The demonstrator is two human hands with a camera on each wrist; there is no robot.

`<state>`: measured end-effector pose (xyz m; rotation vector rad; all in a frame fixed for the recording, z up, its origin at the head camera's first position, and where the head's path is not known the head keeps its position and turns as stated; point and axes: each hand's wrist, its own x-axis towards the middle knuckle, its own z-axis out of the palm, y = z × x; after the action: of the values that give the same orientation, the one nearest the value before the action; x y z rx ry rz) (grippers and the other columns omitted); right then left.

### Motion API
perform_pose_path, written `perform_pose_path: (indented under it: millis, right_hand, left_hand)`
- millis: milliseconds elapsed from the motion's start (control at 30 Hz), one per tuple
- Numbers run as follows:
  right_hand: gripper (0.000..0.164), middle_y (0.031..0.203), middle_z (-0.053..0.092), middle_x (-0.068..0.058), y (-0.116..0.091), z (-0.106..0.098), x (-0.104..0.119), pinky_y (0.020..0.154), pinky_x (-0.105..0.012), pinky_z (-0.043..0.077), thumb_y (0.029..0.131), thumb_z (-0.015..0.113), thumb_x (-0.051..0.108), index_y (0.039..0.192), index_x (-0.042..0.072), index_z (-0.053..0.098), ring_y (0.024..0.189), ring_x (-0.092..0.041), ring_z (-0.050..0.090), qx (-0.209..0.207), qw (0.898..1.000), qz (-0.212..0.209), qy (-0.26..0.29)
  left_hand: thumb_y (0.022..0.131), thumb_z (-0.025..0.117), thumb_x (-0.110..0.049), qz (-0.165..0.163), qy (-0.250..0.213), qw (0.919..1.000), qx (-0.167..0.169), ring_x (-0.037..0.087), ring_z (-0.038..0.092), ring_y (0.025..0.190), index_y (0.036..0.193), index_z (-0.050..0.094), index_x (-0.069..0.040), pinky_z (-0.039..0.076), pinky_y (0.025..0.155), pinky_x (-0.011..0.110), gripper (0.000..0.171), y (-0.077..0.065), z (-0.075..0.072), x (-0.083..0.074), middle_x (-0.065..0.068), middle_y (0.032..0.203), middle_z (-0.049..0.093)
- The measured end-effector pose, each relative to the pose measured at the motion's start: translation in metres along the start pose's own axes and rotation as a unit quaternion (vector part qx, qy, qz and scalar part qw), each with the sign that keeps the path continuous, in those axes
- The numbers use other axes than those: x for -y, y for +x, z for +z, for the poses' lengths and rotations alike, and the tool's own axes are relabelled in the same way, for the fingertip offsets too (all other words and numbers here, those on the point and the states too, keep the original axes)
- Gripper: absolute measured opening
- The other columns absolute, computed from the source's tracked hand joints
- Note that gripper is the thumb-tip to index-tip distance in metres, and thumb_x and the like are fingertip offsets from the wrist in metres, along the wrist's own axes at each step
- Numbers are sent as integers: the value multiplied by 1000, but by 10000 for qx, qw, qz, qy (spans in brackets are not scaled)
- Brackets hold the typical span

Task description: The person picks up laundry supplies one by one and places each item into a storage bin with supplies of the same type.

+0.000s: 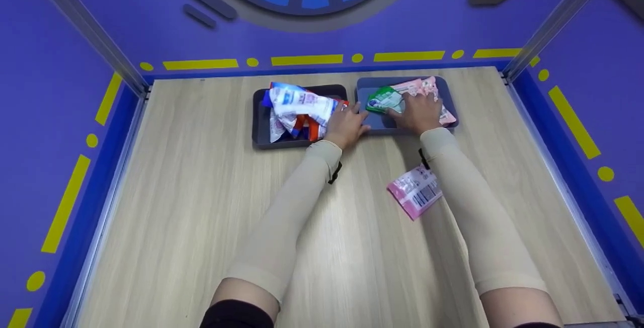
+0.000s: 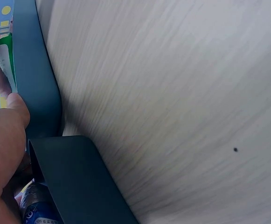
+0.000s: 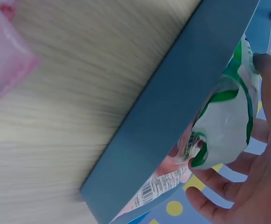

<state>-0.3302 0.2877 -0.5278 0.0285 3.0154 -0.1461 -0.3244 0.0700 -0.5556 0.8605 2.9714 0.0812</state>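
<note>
My right hand (image 1: 421, 112) is over the grey-blue tray (image 1: 378, 123). Its thumb and fingers span a green-and-white packet (image 3: 226, 121) and hold it at the edges. Pink packets (image 3: 161, 186) lie beneath it in that tray. My left hand (image 1: 346, 126) is at the right end of the dark grey tray (image 1: 261, 139), its fingers extended toward the neighbouring tray. White, blue and orange packets (image 1: 302, 105) are heaped beside it. In the left wrist view, the thumb (image 2: 17, 109) of that hand lies near the grey-blue tray's wall.
A pink-and-white packet (image 1: 415, 192) with a barcode lies on the wooden table (image 1: 201, 192), beside my right forearm. Both trays stand side by side near the purple back wall (image 1: 312, 41). Further walls enclose the table at left and right.
</note>
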Motion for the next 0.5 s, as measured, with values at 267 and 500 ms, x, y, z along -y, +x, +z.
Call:
perform_pose_path:
  millis: [267,500]
  right_hand:
    - [79,149,49,-30,-6,-2,-6,112,-76,24,100,42,68,153,10,48,135,-56,40,-252,9995,-27,206]
    - [78,153,46,-26,-13,-5,-12,114,-77,19,101,38,69,154,13,47,142,-55,35,-304,9985,-88,458]
  left_hand:
    - [104,51,-51,62,123,9999,-90,24,44,145,149,56,-22,20,125,47,53,-1,0,-1,9,159,45]
    - [105,50,-51,58,108,9999,-51,26,44,145,150,55,-22,19,125,47,54,-1,0,-1,9,160,44]
